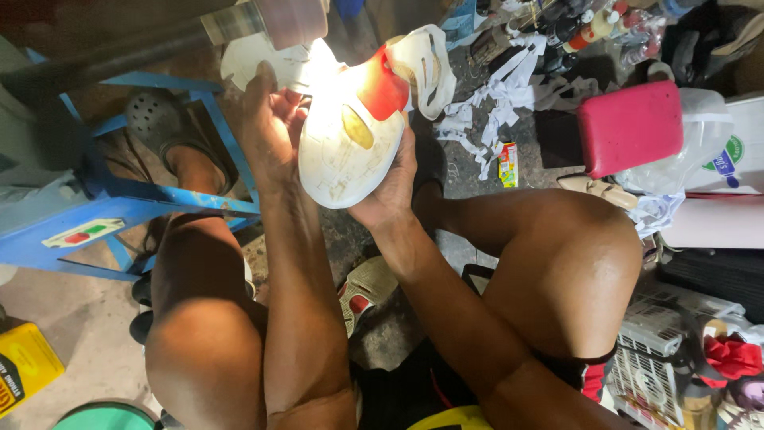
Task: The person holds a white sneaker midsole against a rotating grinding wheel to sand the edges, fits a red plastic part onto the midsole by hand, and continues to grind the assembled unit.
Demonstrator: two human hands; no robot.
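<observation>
I hold a white shoe sole [342, 151] with a red patch [382, 87] and a yellow mark up in front of me, brightly lit. My left hand [270, 119] grips its left edge, fingers curled over the top. My right hand [394, 187] cups it from below on the right side. A second white sole piece [430, 56] hangs just behind it. My bare knees flank my forearms.
A blue metal frame [119, 207] stands at left with a grey clog [155, 119] beside it. White strips [493, 103] litter the floor. A pink container [629, 127], a white plastic basket [652, 350], a yellow tin [24, 366] and another sole [362, 291] lie around.
</observation>
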